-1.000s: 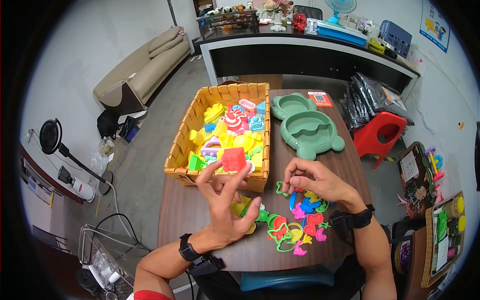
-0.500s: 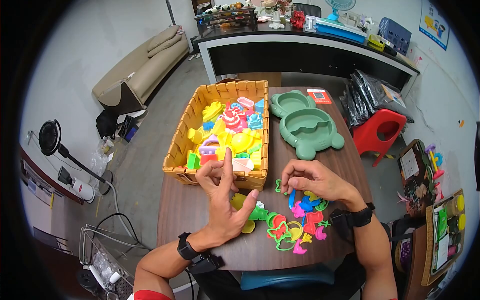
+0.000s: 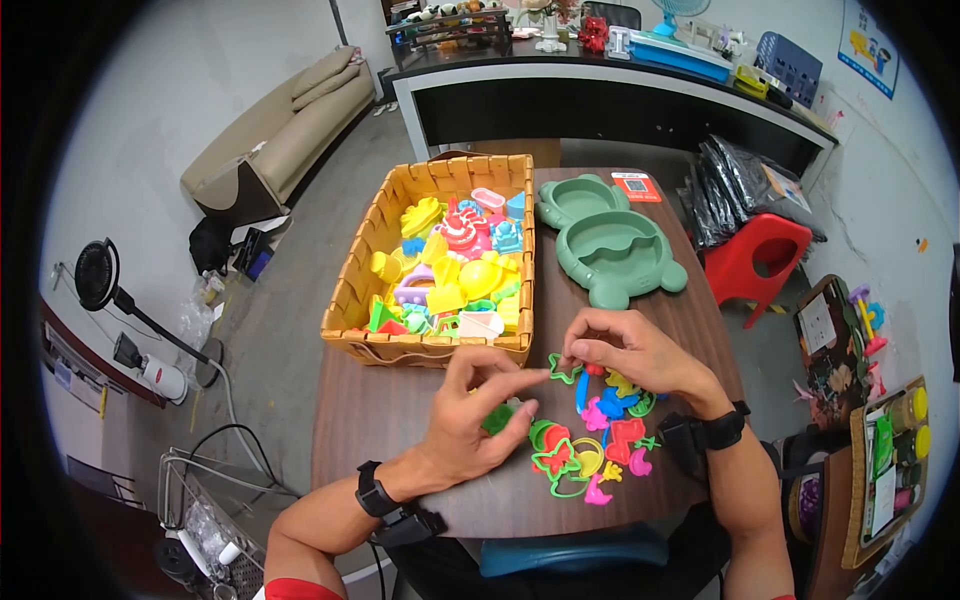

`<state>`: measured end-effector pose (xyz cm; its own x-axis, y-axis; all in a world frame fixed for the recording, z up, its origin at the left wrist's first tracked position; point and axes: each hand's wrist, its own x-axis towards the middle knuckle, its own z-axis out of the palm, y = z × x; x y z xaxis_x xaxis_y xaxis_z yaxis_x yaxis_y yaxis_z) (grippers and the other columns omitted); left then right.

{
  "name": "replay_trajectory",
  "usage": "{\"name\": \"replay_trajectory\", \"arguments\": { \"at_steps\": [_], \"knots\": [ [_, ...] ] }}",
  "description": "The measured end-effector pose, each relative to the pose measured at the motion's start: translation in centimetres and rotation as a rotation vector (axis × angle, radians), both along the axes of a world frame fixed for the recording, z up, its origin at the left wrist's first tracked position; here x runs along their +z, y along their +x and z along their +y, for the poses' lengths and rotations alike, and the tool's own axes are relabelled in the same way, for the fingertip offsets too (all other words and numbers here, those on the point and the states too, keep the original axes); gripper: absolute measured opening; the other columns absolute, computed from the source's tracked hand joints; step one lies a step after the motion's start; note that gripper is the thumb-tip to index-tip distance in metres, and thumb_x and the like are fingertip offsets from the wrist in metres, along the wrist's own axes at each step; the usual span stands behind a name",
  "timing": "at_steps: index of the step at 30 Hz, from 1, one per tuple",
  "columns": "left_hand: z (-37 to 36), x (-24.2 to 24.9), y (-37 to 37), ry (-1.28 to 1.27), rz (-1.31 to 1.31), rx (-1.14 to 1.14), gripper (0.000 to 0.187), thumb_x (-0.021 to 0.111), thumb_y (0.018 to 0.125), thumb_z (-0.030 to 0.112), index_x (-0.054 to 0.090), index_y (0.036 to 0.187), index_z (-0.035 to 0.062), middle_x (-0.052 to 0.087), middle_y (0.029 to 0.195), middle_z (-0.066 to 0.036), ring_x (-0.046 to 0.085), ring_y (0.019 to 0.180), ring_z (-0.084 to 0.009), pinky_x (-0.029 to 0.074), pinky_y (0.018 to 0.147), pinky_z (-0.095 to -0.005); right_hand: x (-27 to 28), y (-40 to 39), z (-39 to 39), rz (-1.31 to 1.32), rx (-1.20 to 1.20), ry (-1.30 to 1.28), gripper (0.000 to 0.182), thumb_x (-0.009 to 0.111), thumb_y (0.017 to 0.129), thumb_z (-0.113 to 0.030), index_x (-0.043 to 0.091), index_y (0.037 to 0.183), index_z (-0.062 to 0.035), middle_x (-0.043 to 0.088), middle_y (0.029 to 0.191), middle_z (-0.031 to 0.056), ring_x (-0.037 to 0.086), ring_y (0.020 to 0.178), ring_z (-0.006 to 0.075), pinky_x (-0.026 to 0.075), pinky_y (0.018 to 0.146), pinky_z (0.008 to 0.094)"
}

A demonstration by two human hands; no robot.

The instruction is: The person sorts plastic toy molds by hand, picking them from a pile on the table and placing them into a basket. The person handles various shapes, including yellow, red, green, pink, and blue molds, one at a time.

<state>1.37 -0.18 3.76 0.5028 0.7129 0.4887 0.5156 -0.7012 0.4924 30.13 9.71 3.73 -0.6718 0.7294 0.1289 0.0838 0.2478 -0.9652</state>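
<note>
My left hand (image 3: pixel 478 412) is open over the table, thumb and index finger spread, holding nothing visible. Its index fingertip is close to a green outline cutter (image 3: pixel 563 369), perhaps star-shaped. The curled fingers of my right hand (image 3: pixel 635 352) pinch this cutter's edge, partly covering it. Just under that hand shows a small red piece (image 3: pixel 594 369). Below lies a loose group of small plastic shapes, among them a blue piece (image 3: pixel 615 402), a red mold (image 3: pixel 626 440), a yellow ring (image 3: pixel 589 458) and a pink piece (image 3: pixel 597 490). A green piece (image 3: pixel 497 419) is partly behind my left hand.
A woven basket (image 3: pixel 352 290) of colorful toy molds stands at the table's back left. A green bear-shaped divided plate (image 3: pixel 610 285) and an orange card (image 3: pixel 637 187) lie at the back right. Beyond the table are a red chair (image 3: pixel 757 262) and a floor lamp (image 3: pixel 133 302).
My left hand has lowered its raised index finger and moved right toward the green cutter. My right hand has shifted slightly up, uncovering the red piece. The view has tilted a little.
</note>
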Motion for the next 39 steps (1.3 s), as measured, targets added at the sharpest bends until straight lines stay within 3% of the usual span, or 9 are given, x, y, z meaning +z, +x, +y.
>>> {"name": "replay_trajectory", "arguments": {
  "at_steps": [4,8,10,11,18,21,30,33,39],
  "knots": [
    [0.0,-0.3,0.3,-0.013,-0.022,-0.023,0.04,0.083,0.105,0.012,0.069,0.142,0.007,0.066,0.138,-0.01,0.081,0.095,-0.0245,0.062,0.069,-0.0355,0.0,0.0,0.1,-0.104,-0.058,0.083,0.029,0.077,0.12,-0.03,0.078,0.123,-0.0019,0.079,0.101,0.0007,0.068,0.088,0.0064,0.056,0.078,0.0298],
    [0.0,-0.6,0.1,-0.021,-0.065,-0.037,0.04,0.083,0.105,0.012,0.069,0.142,0.0071,0.066,0.137,-0.01,0.081,0.094,-0.0246,0.062,0.069,-0.0357,0.7,0.3,-0.3,-0.166,-0.079,0.039,0.028,0.08,0.117,-0.027,0.08,0.127,-0.0014,0.08,0.107,0.0046,0.071,0.091,0.0098,0.059,0.081,0.0317],
    [0.0,-1.0,-0.1,-0.019,-0.087,-0.039,0.04,0.083,0.105,0.012,0.07,0.141,0.0071,0.066,0.137,-0.01,0.081,0.094,-0.0247,0.062,0.07,-0.0358,-0.5,0.7,0.2,-0.121,0.01,0.26,0.028,0.084,0.113,-0.022,0.081,0.13,-0.0014,0.081,0.116,0.009,0.075,0.1,0.0167,0.061,0.088,0.035],
    [-0.1,-1.2,0.1,-0.02,-0.099,-0.041,0.04,0.083,0.105,0.012,0.07,0.141,0.0071,0.066,0.137,-0.01,0.081,0.094,-0.0247,0.062,0.07,-0.0358,-0.2,1.1,0.3,-0.177,0.042,0.3,0.032,0.088,0.105,-0.017,0.081,0.133,-0.0023,0.08,0.126,0.0119,0.076,0.112,0.0249,0.062,0.099,0.0388],
    [-0.1,-1.6,0.3,-0.032,-0.152,-0.039,0.039,0.083,0.105,0.013,0.07,0.14,0.0073,0.067,0.136,-0.009,0.081,0.094,-0.0249,0.062,0.07,-0.0361,2.1,1.9,-0.2,-0.233,0.131,0.383,0.048,0.094,0.092,-0.013,0.081,0.138,-0.0063,0.079,0.132,0.0105,0.072,0.124,0.0301,0.059,0.11,0.0432],
    [0.1,-1.4,0.6,-0.04,-0.164,-0.029,0.038,0.083,0.105,0.013,0.07,0.14,0.0073,0.067,0.136,-0.009,0.081,0.094,-0.025,0.062,0.07,-0.0362,3.0,2.2,-0.4,-0.35,0.14,0.429,0.051,0.094,0.092,-0.008,0.081,0.141,-0.0083,0.079,0.14,0.0088,0.07,0.133,0.0281,0.057,0.117,0.0424],
    [-0.1,-2.7,0.8,-0.042,-0.236,-0.038,0.037,0.084,0.105,0.013,0.071,0.139,0.0075,0.067,0.135,-0.009,0.081,0.094,-0.0253,0.062,0.07,-0.0366,2.8,2.8,-0.7,-0.37,0.05,0.327,0.054,0.094,0.092,-0.008,0.078,0.144,-0.007,0.081,0.137,0.0082,0.072,0.123,0.0262,0.06,0.109,0.0397],
    [0.0,-2.7,1.0,-0.035,-0.248,-0.02,0.037,0.084,0.105,0.013,0.071,0.139,0.0076,0.068,0.134,-0.009,0.081,0.094,-0.0254,0.062,0.07,-0.0368,1.5,3.2,-0.4,-0.204,-0.007,0.333,0.053,0.094,0.096,-0.009,0.076,0.146,-0.0064,0.081,0.134,0.0066,0.074,0.12,0.0226,0.061,0.107,0.0373],
    [0.4,-2.7,2.3,-0.016,-0.272,0.008,0.036,0.084,0.105,0.013,0.071,0.138,0.0077,0.068,0.134,-0.009,0.081,0.094,-0.0256,0.062,0.07,-0.037,3.1,4.4,-0.9,-0.08,0.129,-0.02,0.057,0.099,0.096,-0.009,0.075,0.147,-0.0058,0.082,0.126,0.0008,0.074,0.114,0.0084,0.057,0.091,0.0253]
  ]
}}
